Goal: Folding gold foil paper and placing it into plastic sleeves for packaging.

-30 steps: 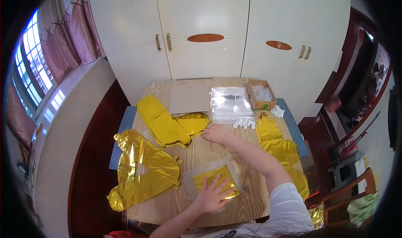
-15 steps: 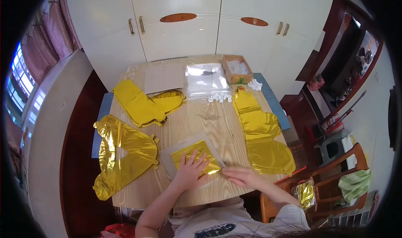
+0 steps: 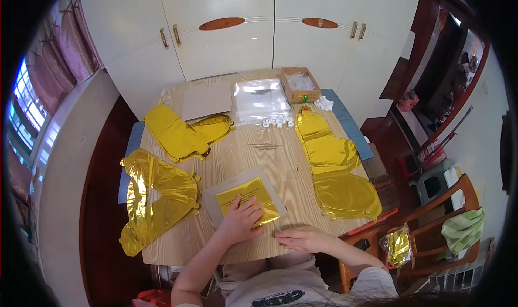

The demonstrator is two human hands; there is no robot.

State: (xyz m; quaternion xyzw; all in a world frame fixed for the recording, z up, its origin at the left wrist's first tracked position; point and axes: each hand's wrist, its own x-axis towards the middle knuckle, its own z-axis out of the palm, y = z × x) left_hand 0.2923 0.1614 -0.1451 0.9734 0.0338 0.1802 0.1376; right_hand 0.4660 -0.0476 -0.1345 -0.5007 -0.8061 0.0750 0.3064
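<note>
A folded square of gold foil (image 3: 249,191) with dark print lies on a grey-brown sheet of cardboard (image 3: 211,201) near the table's front edge. My left hand (image 3: 242,220) rests on the foil, fingers apart and slightly bent, covering its near left part. At the near right corner of the cardboard, my right hand (image 3: 303,238) lies low over the table with its fingers stretched out to the left. I make out nothing in it, though its thumb side is partly hidden.
Flat gold foil balloons lie left (image 3: 162,199), far left (image 3: 183,137) and right (image 3: 337,166). Toward the back are a cardboard sheet (image 3: 205,100), clear plastic bags (image 3: 260,99), small white pieces (image 3: 278,122) and an open box (image 3: 299,85). A wooden chair (image 3: 468,193) stands right.
My right hand has moved off the foil's right corner, toward me and slightly left. My left hand stays on the foil, fingers a little more bent. The whole view has shifted slightly.
</note>
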